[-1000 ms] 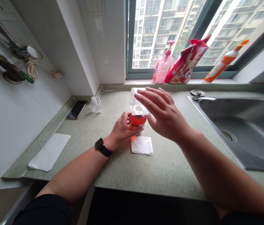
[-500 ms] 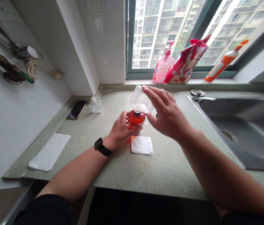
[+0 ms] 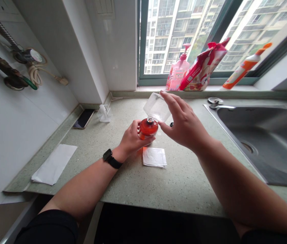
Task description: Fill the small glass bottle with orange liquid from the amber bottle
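Observation:
My left hand [image 3: 130, 138] is wrapped around a bottle of red-orange liquid [image 3: 148, 127], which stands upright on the counter with its dark-rimmed mouth uncovered. A clear plastic container [image 3: 156, 107] is in my right hand [image 3: 184, 123], gripped between thumb and fingers. It is tilted just above and behind the bottle's mouth; whether the two touch, I cannot tell. Partly hidden behind my right thumb is a small black piece [image 3: 171, 124], perhaps a cap. Directly in front of the bottle lies a folded white paper towel [image 3: 154, 158].
Another folded white paper [image 3: 54, 165], a phone [image 3: 83, 118] and a crumpled clear plastic piece [image 3: 104, 113] are on the left. A steel sink [image 3: 273, 142] is set in at right. On the windowsill stand a pink pump bottle [image 3: 177, 73], a red pouch [image 3: 204, 67] and an orange-white bottle [image 3: 242, 71].
My right hand has shifted slightly right and tilted the clear container further, its lower end now off to the right, so the bottle's mouth shows more. My left hand and the bottle have stayed put.

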`<move>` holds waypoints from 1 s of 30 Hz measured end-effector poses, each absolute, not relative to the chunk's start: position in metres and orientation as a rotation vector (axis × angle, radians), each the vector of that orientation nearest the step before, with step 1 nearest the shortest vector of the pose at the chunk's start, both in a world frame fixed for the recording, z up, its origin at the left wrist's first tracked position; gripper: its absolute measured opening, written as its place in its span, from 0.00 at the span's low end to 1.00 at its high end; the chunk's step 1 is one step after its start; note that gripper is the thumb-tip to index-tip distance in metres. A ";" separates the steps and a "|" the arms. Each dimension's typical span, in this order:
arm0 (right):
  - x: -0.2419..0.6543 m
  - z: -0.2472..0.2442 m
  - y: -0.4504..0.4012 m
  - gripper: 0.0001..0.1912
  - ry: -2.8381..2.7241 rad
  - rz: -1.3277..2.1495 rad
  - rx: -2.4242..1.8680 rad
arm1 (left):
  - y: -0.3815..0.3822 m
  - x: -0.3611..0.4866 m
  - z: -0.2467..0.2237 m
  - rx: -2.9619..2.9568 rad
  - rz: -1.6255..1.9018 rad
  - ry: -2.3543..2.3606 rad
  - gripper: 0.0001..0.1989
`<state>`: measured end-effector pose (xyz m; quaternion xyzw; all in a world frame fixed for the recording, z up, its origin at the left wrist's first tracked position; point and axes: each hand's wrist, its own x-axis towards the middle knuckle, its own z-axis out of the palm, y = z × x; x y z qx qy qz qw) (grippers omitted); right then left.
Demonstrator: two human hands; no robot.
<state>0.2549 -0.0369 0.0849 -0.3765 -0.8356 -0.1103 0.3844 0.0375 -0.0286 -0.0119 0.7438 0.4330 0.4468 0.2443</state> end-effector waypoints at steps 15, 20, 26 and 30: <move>0.252 0.093 -0.044 0.49 -2.206 -0.360 -0.898 | -0.029 0.039 -0.012 2.026 1.218 1.183 0.32; 0.250 0.092 -0.046 0.48 -2.210 -0.405 -0.875 | -0.029 0.039 -0.012 2.040 1.224 1.168 0.32; 0.249 0.092 -0.047 0.47 -2.217 -0.418 -0.857 | -0.032 0.040 -0.008 2.055 1.208 1.182 0.31; 0.250 0.092 -0.047 0.48 -2.225 -0.396 -0.864 | -0.035 0.041 -0.006 2.068 1.202 1.190 0.30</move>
